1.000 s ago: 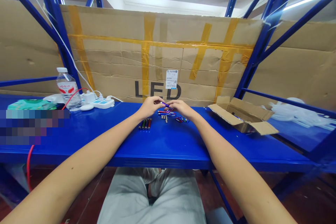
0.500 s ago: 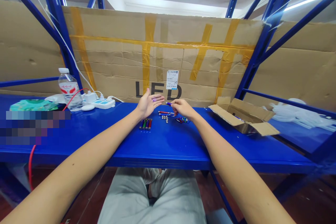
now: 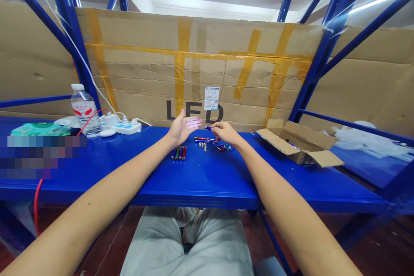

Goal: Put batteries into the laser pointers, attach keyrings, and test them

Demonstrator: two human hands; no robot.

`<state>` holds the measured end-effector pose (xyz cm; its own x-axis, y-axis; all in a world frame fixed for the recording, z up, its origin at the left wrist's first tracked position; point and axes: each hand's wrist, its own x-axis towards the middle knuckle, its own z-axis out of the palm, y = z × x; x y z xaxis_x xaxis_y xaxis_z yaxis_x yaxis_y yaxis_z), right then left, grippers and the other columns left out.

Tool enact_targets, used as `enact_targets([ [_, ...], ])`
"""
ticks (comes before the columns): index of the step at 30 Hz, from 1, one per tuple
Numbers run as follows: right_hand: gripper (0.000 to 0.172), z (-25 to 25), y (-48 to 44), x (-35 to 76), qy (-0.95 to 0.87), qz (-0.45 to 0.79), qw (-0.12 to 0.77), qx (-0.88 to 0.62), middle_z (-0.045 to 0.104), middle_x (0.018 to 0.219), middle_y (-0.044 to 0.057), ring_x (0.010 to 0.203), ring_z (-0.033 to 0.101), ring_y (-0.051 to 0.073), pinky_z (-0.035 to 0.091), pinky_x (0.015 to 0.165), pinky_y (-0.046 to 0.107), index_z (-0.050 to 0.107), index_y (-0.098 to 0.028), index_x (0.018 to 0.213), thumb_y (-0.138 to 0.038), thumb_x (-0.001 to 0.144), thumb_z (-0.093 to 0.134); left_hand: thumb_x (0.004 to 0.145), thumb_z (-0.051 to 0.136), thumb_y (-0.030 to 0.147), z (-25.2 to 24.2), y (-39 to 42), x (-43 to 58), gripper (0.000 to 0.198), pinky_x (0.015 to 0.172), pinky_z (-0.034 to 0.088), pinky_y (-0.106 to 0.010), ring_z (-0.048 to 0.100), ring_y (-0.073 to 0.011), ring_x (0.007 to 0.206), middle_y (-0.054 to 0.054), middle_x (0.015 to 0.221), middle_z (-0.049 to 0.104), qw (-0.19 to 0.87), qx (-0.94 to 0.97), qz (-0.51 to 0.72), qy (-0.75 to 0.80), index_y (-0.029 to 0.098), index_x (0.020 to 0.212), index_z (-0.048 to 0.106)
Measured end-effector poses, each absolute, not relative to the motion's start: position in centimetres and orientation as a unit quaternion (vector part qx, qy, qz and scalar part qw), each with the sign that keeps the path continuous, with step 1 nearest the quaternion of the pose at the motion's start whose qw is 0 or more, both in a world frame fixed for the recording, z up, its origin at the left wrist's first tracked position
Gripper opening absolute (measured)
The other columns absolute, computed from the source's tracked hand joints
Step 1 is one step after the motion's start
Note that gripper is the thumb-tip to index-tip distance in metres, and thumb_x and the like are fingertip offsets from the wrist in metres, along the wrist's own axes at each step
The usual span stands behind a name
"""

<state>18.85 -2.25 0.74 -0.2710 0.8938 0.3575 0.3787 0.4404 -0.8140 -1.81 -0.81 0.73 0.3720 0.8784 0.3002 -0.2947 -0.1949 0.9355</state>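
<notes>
My right hand (image 3: 223,132) pinches a slim purple flashlight (image 3: 208,128) above the table, its front end pointed left. Facing it, my left hand (image 3: 184,128) is held up with the palm open and the fingers stretched out, holding nothing. A pale violet glow with a small bright spot lies on the left palm and fingers. Below the left hand, several coloured metal flashlights (image 3: 179,153) stand in a row. Beneath the right hand lie a red tube (image 3: 201,139), a blue one, small silver button cells (image 3: 203,145) and a cluster of coloured clips (image 3: 224,148).
An open cardboard box (image 3: 299,142) sits on the right of the blue table (image 3: 200,181). At the left are a water bottle (image 3: 86,110), a white power strip (image 3: 127,127) and a green packet (image 3: 40,129). A tall cardboard sheet (image 3: 145,73) stands behind.
The light on my left hand has changed from a purple patch to a paler, wider glow with a bright spot. Both hands have stayed nearly in place.
</notes>
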Motion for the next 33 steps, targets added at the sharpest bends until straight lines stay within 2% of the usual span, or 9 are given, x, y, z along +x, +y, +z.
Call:
enact_targets([
  [17,0.011,0.73,-2.03,19.02,-0.742,0.283,0.415,-0.444,0.049,0.051,-0.004,0.046,0.046,0.011,0.041,0.049,0.025,0.061,-0.016,0.075,-0.016,0.081,0.052,0.086,0.020,0.076,0.62,-0.96,-1.78,0.083,0.107,0.044,-0.047,0.052,-0.0337,0.131,-0.022,0.135,0.059,0.555,0.617,0.495,0.258,0.012,0.120,0.061],
  [28,0.014,0.80,-2.04,19.09,-0.752,0.251,0.402,-0.458,0.054,0.054,-0.002,0.047,0.049,0.011,0.041,0.050,0.025,0.065,-0.014,0.078,-0.015,0.082,0.052,0.088,0.016,0.075,0.59,-0.84,-1.71,0.090,0.109,0.043,-0.047,0.051,-0.0347,0.132,-0.026,0.137,0.056,0.580,0.592,0.499,0.254,0.006,0.131,0.056],
  [33,0.014,0.85,-2.10,19.04,-0.746,0.259,0.405,-0.460,0.055,0.055,-0.002,0.047,0.048,0.010,0.040,0.049,0.024,0.066,-0.014,0.079,-0.016,0.082,0.052,0.088,0.016,0.075,0.60,-0.90,-1.71,0.089,0.109,0.043,-0.047,0.052,-0.0340,0.131,-0.024,0.136,0.058,0.578,0.593,0.500,0.253,0.009,0.130,0.057],
])
